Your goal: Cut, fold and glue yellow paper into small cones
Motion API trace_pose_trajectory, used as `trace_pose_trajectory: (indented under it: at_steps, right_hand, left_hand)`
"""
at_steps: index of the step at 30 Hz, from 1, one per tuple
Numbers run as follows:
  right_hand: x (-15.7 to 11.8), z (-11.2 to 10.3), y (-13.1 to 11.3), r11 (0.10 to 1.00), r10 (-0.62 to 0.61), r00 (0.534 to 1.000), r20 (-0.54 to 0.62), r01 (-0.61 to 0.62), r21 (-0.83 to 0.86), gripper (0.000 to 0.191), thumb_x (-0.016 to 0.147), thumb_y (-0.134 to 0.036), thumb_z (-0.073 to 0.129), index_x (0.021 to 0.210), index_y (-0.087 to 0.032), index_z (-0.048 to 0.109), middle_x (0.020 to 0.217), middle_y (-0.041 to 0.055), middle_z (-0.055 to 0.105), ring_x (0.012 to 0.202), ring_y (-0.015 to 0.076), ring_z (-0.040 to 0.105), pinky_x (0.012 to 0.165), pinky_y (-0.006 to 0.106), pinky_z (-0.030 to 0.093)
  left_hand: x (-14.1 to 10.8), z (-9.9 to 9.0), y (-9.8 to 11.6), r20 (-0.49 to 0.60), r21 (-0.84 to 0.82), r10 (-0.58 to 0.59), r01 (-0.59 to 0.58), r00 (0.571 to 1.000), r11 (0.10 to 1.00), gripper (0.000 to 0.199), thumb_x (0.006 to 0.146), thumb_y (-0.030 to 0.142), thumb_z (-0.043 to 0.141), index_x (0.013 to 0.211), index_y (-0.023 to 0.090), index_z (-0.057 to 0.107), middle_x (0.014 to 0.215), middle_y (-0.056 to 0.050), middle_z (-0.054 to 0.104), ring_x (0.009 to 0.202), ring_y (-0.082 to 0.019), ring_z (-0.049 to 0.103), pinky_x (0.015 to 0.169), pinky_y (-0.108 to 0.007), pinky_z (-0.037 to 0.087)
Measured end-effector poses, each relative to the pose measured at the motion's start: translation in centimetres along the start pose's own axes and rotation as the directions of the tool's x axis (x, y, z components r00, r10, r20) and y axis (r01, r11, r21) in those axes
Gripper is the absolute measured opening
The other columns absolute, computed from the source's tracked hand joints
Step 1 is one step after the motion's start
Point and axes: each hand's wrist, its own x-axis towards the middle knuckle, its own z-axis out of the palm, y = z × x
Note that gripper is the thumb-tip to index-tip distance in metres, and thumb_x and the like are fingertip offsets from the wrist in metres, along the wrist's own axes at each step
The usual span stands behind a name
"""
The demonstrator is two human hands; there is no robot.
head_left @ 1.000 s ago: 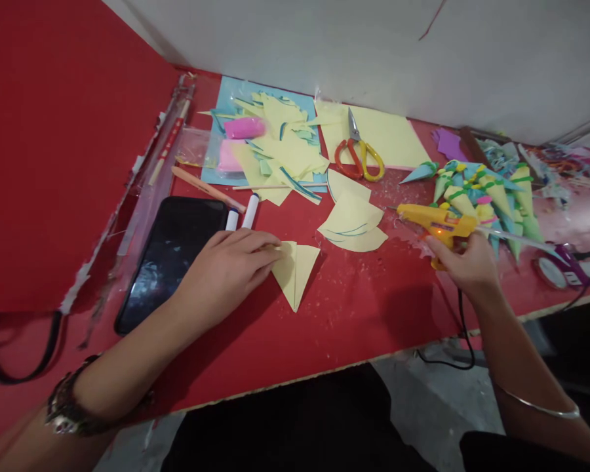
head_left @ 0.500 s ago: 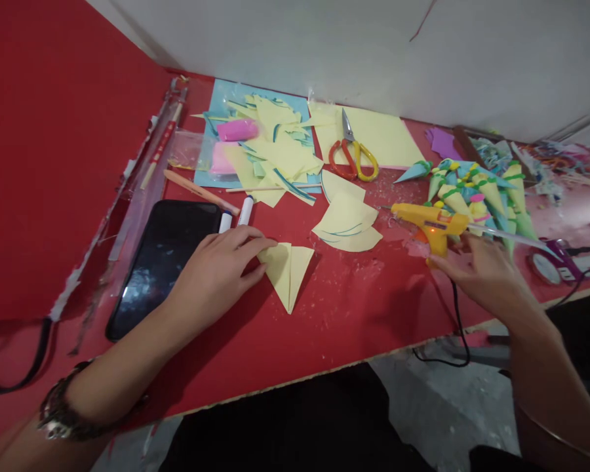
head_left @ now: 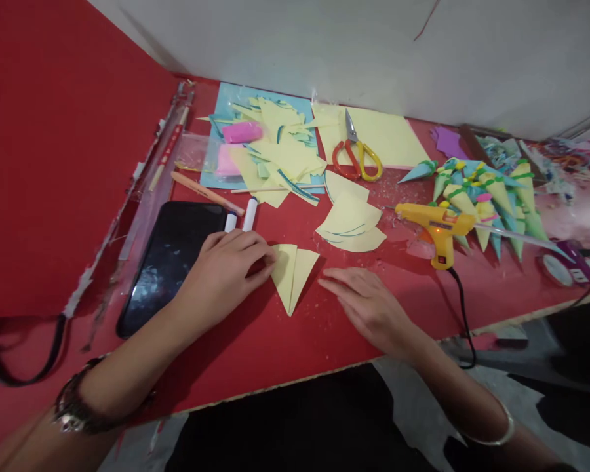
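A folded yellow paper (head_left: 292, 272), creased down its middle and tapering to a point toward me, lies on the red table. My left hand (head_left: 226, 269) has its thumb and fingertips closed together on the paper's upper left edge. To the right of the paper, my right hand (head_left: 368, 305) holds nothing; its fingers are stretched out toward the paper with a small gap between. Further right, a yellow glue gun (head_left: 435, 226) sits on the table with a glue stick in its back and its small light glowing. Cut yellow paper pieces (head_left: 351, 223) lie just beyond the folded one.
A black phone (head_left: 170, 262) and white markers (head_left: 250, 215) lie beside my left hand. Scissors (head_left: 356, 154) rest on yellow sheets at the back. Yellow scraps (head_left: 290, 151) cover a blue sheet. Small paper cones (head_left: 501, 196) are heaped right, near a purple device (head_left: 568, 262).
My right hand has let go of the glue gun, leaving it on the table, and moved left to beside the folded paper. My left hand stays at the paper's left edge.
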Motion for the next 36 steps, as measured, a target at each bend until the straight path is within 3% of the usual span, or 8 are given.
trace_pose_trajectory:
  at_steps: [3, 11, 22, 36]
  right_hand:
    - [0.6, 1.0, -0.6, 0.998, -0.051, 0.999, -0.003, 0.051, -0.025, 0.04, 0.089, -0.009, 0.032, 0.125, -0.016, 0.047, 0.125, 0.0071, 0.053, 0.113, 0.0196, 0.044, 0.092, 0.037, 0.038]
    - [1.8, 0.9, -0.4, 0.986, -0.163, 0.987, 0.006, 0.163, -0.019, 0.04, 0.089, -0.01, 0.031, 0.126, -0.015, 0.046, 0.125, 0.006, 0.053, 0.113, 0.0171, 0.043, 0.092, 0.033, 0.038]
    - [3.0, 0.7, -0.4, 0.963, -0.243, 0.96, 0.14, 0.256, -0.087, 0.043, 0.089, -0.013, 0.033, 0.132, -0.015, 0.038, 0.134, 0.004, 0.044, 0.114, 0.0202, 0.04, 0.091, 0.036, 0.038]
    - [3.7, 0.5, -0.4, 0.948, -0.277, 0.95, 0.144, 0.294, -0.12, 0.04, 0.09, -0.019, 0.036, 0.129, -0.021, 0.044, 0.134, 0.0076, 0.043, 0.122, 0.0213, 0.036, 0.096, 0.037, 0.034]
  left_hand:
    - [-0.1, 0.0, -0.1, 0.002, -0.019, 0.001, -0.001, 1.0, 1.0, 0.009, 0.084, 0.027, 0.047, 0.083, 0.023, 0.056, 0.091, -0.001, 0.063, 0.088, -0.02, 0.056, 0.078, -0.037, 0.036]
    - [0.0, -0.1, -0.2, 0.009, -0.032, -0.029, 0.029, 1.0, 0.999, 0.01, 0.082, 0.027, 0.048, 0.082, 0.024, 0.058, 0.091, -0.001, 0.062, 0.088, -0.02, 0.055, 0.08, -0.039, 0.035]
    - [0.1, -0.6, -0.4, 0.06, -0.088, -0.122, 0.127, 0.991, 0.988, 0.019, 0.072, 0.011, 0.042, 0.087, 0.021, 0.045, 0.085, -0.002, 0.064, 0.08, -0.02, 0.059, 0.082, -0.041, 0.039]
    - [0.2, -0.5, -0.7, 0.05, -0.073, -0.062, 0.066, 0.997, 0.995, 0.026, 0.071, 0.007, 0.036, 0.091, 0.02, 0.046, 0.088, -0.005, 0.065, 0.084, -0.022, 0.06, 0.076, -0.039, 0.044]
